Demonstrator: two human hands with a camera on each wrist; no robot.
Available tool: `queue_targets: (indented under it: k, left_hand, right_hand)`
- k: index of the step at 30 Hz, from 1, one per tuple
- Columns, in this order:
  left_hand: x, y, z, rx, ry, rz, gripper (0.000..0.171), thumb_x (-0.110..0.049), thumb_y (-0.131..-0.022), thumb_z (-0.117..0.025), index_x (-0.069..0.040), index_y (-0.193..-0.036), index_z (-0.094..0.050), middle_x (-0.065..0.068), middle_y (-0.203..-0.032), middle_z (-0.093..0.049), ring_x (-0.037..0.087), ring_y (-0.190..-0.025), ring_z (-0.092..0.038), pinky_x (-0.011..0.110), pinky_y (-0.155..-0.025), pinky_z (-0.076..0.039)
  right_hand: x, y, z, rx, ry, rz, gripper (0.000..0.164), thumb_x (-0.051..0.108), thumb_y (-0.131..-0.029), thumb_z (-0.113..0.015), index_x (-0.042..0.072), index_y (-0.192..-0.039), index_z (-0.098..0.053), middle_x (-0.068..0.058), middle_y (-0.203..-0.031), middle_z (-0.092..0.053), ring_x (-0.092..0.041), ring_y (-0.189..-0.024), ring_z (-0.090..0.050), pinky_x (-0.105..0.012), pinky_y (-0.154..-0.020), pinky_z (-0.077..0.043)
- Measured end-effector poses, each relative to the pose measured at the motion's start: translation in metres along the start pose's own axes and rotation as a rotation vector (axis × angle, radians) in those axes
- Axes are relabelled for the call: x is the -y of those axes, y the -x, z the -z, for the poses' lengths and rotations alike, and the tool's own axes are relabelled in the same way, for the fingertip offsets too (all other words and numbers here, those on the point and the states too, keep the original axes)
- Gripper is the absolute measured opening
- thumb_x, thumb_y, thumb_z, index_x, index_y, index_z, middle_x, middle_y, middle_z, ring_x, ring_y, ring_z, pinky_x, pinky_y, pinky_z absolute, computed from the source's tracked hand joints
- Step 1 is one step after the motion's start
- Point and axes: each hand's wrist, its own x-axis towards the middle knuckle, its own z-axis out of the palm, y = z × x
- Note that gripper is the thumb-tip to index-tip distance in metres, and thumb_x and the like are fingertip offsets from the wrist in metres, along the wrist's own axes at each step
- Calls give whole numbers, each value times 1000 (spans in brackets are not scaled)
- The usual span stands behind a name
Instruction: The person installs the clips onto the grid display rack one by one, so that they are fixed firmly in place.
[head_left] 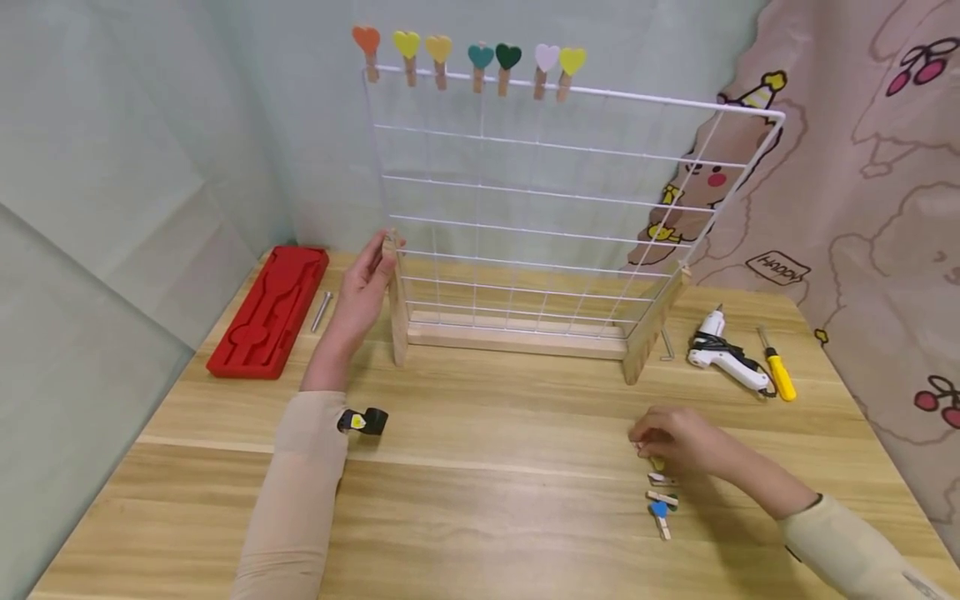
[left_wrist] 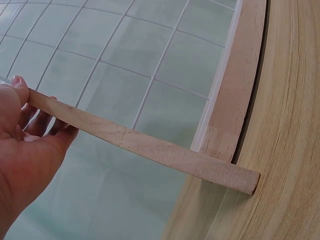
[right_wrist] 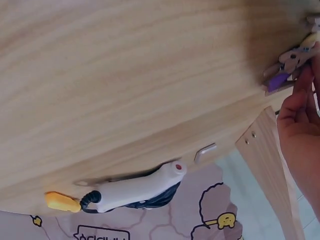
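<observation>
A white wire grid (head_left: 667, 100) stands upright in a wooden frame with a base bar (head_left: 517, 340). My left hand (head_left: 365, 287) grips the upper end of its left wooden post (left_wrist: 150, 146), thumb on one side and fingers on the other. Several heart clothespins, among them an orange one (head_left: 367, 40), are clipped along the left part of the top wire. On the table, my right hand (head_left: 678, 437) pinches a small wooden clothespin (right_wrist: 292, 60), partly hidden by the fingers; a purple heart (right_wrist: 276, 81) shows beside it. Nearer me lie more clothespins, including a blue-heart one (head_left: 660, 510).
A red molded tray (head_left: 247, 333) and a metal bolt (head_left: 322, 312) lie at the left. Right of the rack are a hex key (head_left: 667, 345), a white glue gun (head_left: 727, 362) and a yellow screwdriver (head_left: 782, 375). Patterned cloth (head_left: 847, 208) hangs behind.
</observation>
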Motion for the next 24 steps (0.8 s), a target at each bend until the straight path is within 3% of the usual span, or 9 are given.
queue_targets:
  k: [6,10,17,24]
  left_hand:
    - [1,1,0,-6,-2,-11,50,-26,-90,-43,-14,-136,-28,10,-131,-42,12,-123,-34,26,-101,-29]
    - [0,1,0,-6,-3,-5,50,-26,-90,-43,-15,-136,-28,10,-132,-42,11,-123,-33,27,-101,-28]
    - [-1,1,0,5,9,5,50,-25,-91,-42,-16,-137,-27,10,-133,-40,13,-124,-32,31,-102,-27]
    - [-2,1,0,10,9,18,50,-26,-91,-42,-16,-137,-26,10,-133,-39,13,-124,-32,26,-101,-28]
  right_hand:
    - [1,-6,3,43,37,87,21,3,-68,-70,5,-88,-65,4,-77,-60,-4,-68,-55,-16,-59,-48]
    - [3,-7,5,26,79,112,22,5,-67,-71,6,-89,-66,6,-77,-60,-3,-68,-56,-15,-58,-47]
    - [11,-8,8,-26,197,50,17,18,-66,-74,17,-82,-67,14,-75,-60,3,-65,-54,-12,-55,-45]
    - [17,-11,9,-127,180,45,18,12,-66,-73,12,-83,-66,10,-71,-61,5,-59,-51,-5,-49,-40]
